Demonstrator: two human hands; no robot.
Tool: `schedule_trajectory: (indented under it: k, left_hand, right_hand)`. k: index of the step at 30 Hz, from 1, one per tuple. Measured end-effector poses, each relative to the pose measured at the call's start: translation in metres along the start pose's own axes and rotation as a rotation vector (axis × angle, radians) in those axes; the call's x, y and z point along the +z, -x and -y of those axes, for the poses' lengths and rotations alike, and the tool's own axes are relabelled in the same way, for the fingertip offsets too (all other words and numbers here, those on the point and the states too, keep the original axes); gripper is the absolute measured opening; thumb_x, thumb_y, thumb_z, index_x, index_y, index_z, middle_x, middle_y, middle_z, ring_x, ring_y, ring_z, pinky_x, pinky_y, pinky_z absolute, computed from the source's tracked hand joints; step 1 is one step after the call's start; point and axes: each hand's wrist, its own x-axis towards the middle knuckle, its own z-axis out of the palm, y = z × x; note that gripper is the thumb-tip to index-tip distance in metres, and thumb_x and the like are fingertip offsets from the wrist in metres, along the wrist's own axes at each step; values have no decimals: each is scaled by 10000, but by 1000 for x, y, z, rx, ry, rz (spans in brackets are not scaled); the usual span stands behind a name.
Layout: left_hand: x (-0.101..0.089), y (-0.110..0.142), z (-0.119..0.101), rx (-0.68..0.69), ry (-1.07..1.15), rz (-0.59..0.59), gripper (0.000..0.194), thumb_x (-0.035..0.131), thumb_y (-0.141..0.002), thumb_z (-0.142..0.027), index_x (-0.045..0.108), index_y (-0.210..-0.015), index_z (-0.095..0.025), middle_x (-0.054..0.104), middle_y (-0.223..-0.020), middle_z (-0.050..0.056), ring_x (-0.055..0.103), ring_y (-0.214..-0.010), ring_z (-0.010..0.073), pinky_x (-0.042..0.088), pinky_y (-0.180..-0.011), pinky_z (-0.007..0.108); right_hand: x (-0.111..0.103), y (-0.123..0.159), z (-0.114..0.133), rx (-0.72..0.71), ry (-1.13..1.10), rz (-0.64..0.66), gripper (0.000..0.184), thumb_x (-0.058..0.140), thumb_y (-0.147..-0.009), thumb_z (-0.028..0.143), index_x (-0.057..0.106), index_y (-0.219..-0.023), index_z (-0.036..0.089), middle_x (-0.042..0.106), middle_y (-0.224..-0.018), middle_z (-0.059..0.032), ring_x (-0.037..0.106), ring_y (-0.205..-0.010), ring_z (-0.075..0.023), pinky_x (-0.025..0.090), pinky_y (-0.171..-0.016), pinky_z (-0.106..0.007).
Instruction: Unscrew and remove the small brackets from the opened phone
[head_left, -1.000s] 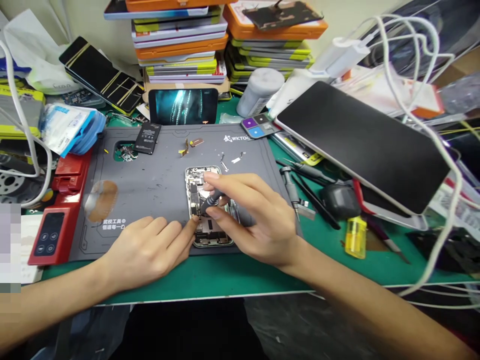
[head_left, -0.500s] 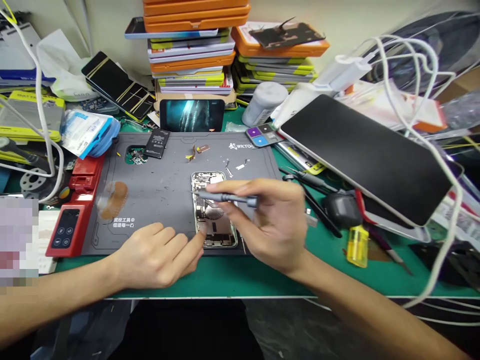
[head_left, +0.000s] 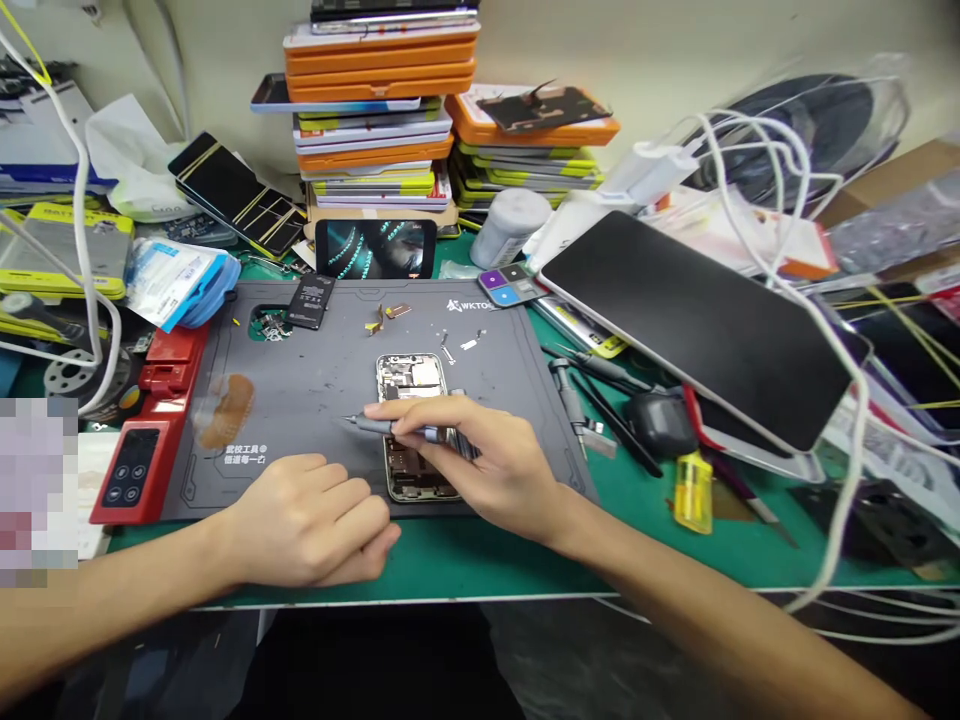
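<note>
My right hand [head_left: 487, 450] grips a grey precision screwdriver [head_left: 376, 426] between thumb and fingers. Its thin tip points left, past the edge of an opened phone [head_left: 411, 376] with bare inner parts. The hand and tool cover the phone's middle and right side. My left hand [head_left: 311, 525] is curled into a fist at the mat's front edge, left of the phone's lower end and apart from it. Its palm is hidden. Beyond the phone lie small metal pieces [head_left: 448, 350], a copper-coloured flex part [head_left: 375, 322] and a black battery [head_left: 312, 301], all on the grey mat [head_left: 300, 375].
A red device [head_left: 135, 470] with a dark panel borders the mat's left. On the right are a large black tablet [head_left: 697, 320], loose tools and a yellow-handled tool [head_left: 694, 492]. A propped phone [head_left: 375, 250] stands before stacked boxes [head_left: 375, 80]; white cables [head_left: 832, 520] hang at right.
The screwdriver has moved left and nearer me, its tip passing from the phone's upper left to beyond its left edge. My left hand has drawn back from the phone. The view has shifted slightly.
</note>
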Motion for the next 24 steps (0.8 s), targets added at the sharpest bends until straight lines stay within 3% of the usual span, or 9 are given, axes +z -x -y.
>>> schedule_trajectory:
  k: [5, 9, 18, 24]
  left_hand:
    - [-1, -2, 2, -37, 24, 13, 417, 484, -1101, -195, 561, -692, -213, 506, -574, -38, 421, -516, 140, 333, -516, 338]
    - [-1, -3, 1, 2, -12, 15, 407, 516, -1087, -193, 566, -684, -210, 512, -574, -39, 429, -522, 143, 330, -518, 344]
    - [2, -2, 1, 57, -79, 71, 372, 619, -1057, -237, 554, -692, -214, 520, -590, -46, 448, -545, 138, 339, -524, 337]
    - [1, -3, 0, 53, -58, 76, 367, 597, -1059, -216, 556, -695, -213, 538, -592, -44, 460, -537, 135, 340, -515, 342]
  right_hand:
    - [-1, -2, 0, 51, -36, -14, 181, 651, -1050, 71, 704, -1147, 213, 858, -1261, -72, 825, -1209, -180, 705, -1019, -320]
    - [0, -1, -2, 28, -50, 26, 200, 648, -1047, 65, 720, -1155, 216, 858, -1264, -61, 828, -1205, -190, 711, -1015, -334]
    - [1, 0, -2, 120, -100, 29, 193, 640, -1050, 91, 736, -1154, 223, 853, -1278, -57, 826, -1213, -204, 720, -997, -342]
    - [0, -2, 3, 212, -173, -64, 137, 687, -1050, 120, 712, -1132, 228, 859, -1238, -45, 820, -1216, -190, 701, -1033, -349]
